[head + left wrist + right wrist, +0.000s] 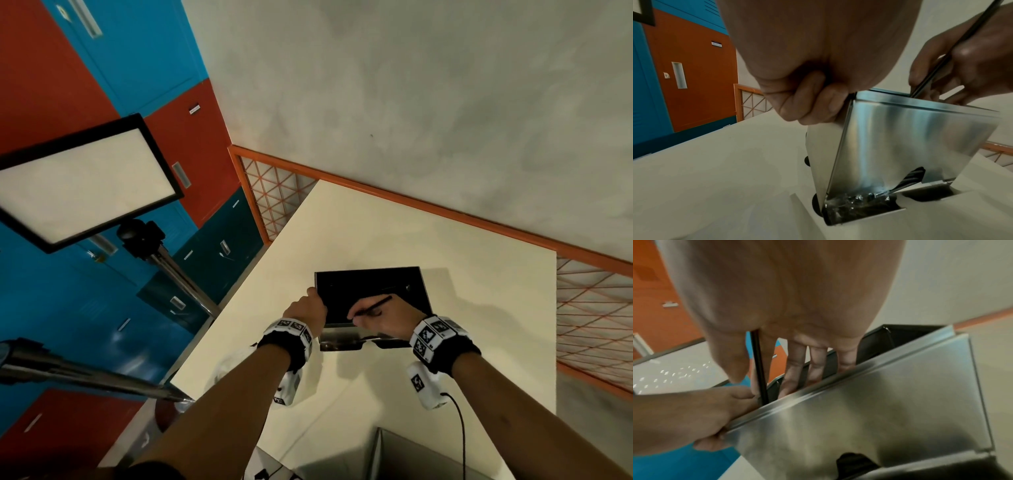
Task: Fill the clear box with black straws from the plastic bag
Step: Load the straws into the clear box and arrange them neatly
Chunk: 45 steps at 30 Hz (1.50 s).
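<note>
A box with shiny, reflective walls (366, 269) stands open-topped on the cream table (445, 342). My left hand (313, 298) grips its near left corner, fingers curled over the rim (807, 100). Over the box opening, my right hand (363, 317) pinches one black straw (376, 305) between thumb and forefinger. That straw (759, 366) points down into the opening, and my other fingers (795, 363) reach inside past the near wall (869, 418). Ribbed black straws (912, 177) show through a notch low in the front wall (910, 142). Crinkled clear plastic (855, 199) lies in the bottom tray.
A light panel on a tripod (85, 185) stands left of the table, before red and blue lockers. An orange lattice rail (479, 219) borders the table's far and right sides. A pale translucent lump (233, 363) lies under my left forearm. A grey box edge (394, 455) sits nearest me.
</note>
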Tool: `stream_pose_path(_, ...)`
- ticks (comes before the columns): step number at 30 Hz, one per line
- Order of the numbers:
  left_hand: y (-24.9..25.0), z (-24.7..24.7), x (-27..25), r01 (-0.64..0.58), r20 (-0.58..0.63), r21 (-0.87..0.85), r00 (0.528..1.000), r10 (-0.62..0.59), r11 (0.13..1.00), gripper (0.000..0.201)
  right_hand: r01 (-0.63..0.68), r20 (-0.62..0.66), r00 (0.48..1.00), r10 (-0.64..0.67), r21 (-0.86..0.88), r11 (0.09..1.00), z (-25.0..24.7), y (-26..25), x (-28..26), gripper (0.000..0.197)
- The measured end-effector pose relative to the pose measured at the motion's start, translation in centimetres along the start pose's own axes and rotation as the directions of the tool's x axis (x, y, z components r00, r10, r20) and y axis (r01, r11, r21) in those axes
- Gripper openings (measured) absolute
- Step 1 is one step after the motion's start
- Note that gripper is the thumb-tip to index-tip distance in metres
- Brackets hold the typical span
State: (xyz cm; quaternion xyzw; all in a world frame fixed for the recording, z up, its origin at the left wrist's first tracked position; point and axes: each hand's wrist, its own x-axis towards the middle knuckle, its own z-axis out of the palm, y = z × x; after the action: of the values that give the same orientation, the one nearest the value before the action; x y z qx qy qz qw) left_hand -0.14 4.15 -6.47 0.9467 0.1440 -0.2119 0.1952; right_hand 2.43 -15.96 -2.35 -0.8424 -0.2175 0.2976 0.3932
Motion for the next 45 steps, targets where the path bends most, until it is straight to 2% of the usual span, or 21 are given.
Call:
stream_pose_path(3, 0.0, 0.1, 0.0, -0.013, 0.003, 0.0, 1.0, 0.013, 1.0, 0.032, -0.013, -0.113, 0.992, 0.048, 0.288, 0.957, -0.3, 0.5, 0.4, 0.014)
stream_pose_path(5, -0.1, 0.0, 0.1, -0.018, 0.002, 0.003, 1.0, 0.018, 1.0, 0.032, -0.077, -0.179, 0.96, 0.217, 0.575, 0.815, -0.8, 0.2, 0.3, 0.017)
stream_pose_path(7, -0.1, 0.0, 0.1, -0.021, -0.002, 0.001, 1.0, 0.021, 1.0, 0.031, -0.177, -0.085, 0.914, 0.396, 0.795, 0.58, -0.8, -0.3, -0.2, 0.032)
stream_pose_path(8, -0.1, 0.0, 0.1, -0.02, -0.002, -0.002, 1.0, 0.02, 1.0, 0.03, -0.248, -0.01, 0.891, 0.454, 0.827, 0.504, -0.9, -0.4, -0.5, 0.04)
stream_pose_path(9, -0.1, 0.0, 0.1, -0.016, 0.001, -0.004, 1.0, 0.016, 1.0, 0.03, -0.324, 0.058, 0.869, 0.491, 0.817, 0.477, -0.8, -0.5, -0.9, 0.047)
stream_pose_path(11, -0.1, 0.1, 0.1, -0.009, 0.007, 0.0, 1.0, 0.009, 1.0, 0.031, -0.455, 0.13, 0.835, 0.535, 0.711, 0.536, -0.7, -0.4, -1.5, 0.053)
stream_pose_path(12, 0.0, 0.1, 0.1, -0.007, 0.007, 0.001, 1.0, 0.007, 1.0, 0.031, -0.486, 0.114, 0.826, 0.551, 0.638, 0.597, -0.8, -0.4, -1.6, 0.052)
stream_pose_path(14, 0.1, 0.0, 0.2, -0.007, 0.003, -0.003, 1.0, 0.008, 1.0, 0.031, -0.428, -0.067, 0.856, 0.513, 0.467, 0.774, -1.1, -0.5, -1.1, 0.045)
stream_pose_path(15, 0.1, 0.0, 0.3, -0.008, 0.003, -0.004, 1.0, 0.008, 1.0, 0.031, -0.353, -0.214, 0.881, 0.422, 0.295, 0.888, -1.4, -0.4, -0.6, 0.039)
stream_pose_path(16, 0.1, 0.0, 0.3, -0.007, 0.002, -0.005, 1.0, 0.007, 1.0, 0.03, -0.272, -0.328, 0.906, 0.268, 0.034, 0.962, -1.6, -0.2, 0.1, 0.032)
stream_pose_path(17, 0.0, 0.0, 0.4, -0.003, 0.003, -0.004, 1.0, 0.003, 1.0, 0.03, -0.187, -0.329, 0.939, 0.102, -0.239, 0.953, -1.5, -0.2, 0.7, 0.027)
stream_pose_path(18, 0.0, 0.1, 0.3, 0.002, 0.004, -0.003, 1.0, -0.002, 1.0, 0.03, -0.103, -0.236, 0.972, -0.007, -0.451, 0.887, -1.1, -0.1, 1.4, 0.029)
stream_pose_path(20, 0.0, 0.2, 0.2, 0.009, 0.003, -0.006, 1.0, -0.009, 1.0, 0.03, -0.03, -0.051, 0.999, -0.002, -0.621, 0.783, 0.3, 1.2, 2.8, 0.047)
stream_pose_path(26, 0.0, 0.1, 0.3, 0.019, -0.006, 0.001, 1.0, -0.019, 1.0, 0.031, -0.227, -0.11, 0.972, 0.207, -0.651, 0.725, 3.7, 2.2, 2.9, 0.055)
stream_pose_path(28, 0.0, 0.2, 0.5, 0.012, -0.005, 0.01, 1.0, -0.011, 1.0, 0.03, -0.247, -0.118, 0.967, 0.228, -0.667, 0.703, 4.0, 1.7, 2.3, 0.058)
stream_pose_path(31, 0.0, 0.3, 0.6, 0.004, -0.009, 0.014, 1.0, -0.004, 1.0, 0.028, -0.215, -0.232, 0.97, 0.066, -0.702, 0.679, 3.6, 0.9, 1.1, 0.052)
stream_pose_path(33, -0.2, 0.4, 0.8, -0.003, -0.011, 0.019, 1.0, 0.004, 1.0, 0.028, -0.147, -0.241, 0.97, -0.045, -0.717, 0.681, 3.4, 0.6, 0.6, 0.044)
stream_pose_path(36, -0.4, 0.3, 1.1, -0.017, -0.007, 0.038, 1.0, 0.018, 0.999, 0.03, -0.067, -0.069, 0.997, 0.026, -0.694, 0.717, 4.0, 0.6, 0.8, 0.044)
stream_pose_path(38, -0.4, 0.2, 1.3, -0.023, 0.0, 0.047, 1.0, 0.023, 0.999, 0.03, -0.088, -0.039, 0.996, 0.084, -0.677, 0.731, 4.3, 1.0, 1.6, 0.05)
stream_pose_path(42, -0.2, -0.4, 1.2, -0.027, -0.011, 0.089, 1.0, 0.028, 0.996, 0.027, -0.115, -0.137, 0.99, 0.046, -0.56, 0.821, 3.4, 1.2, 2.4, 0.052)
stream_pose_path(45, 0.5, -0.7, 0.2, -0.037, -0.193, 0.234, 0.978, 0.084, 0.971, 0.025, -0.112, -0.261, 0.964, -0.056, -0.586, 0.803, 1.9, 2.0, 2.4, 0.047)
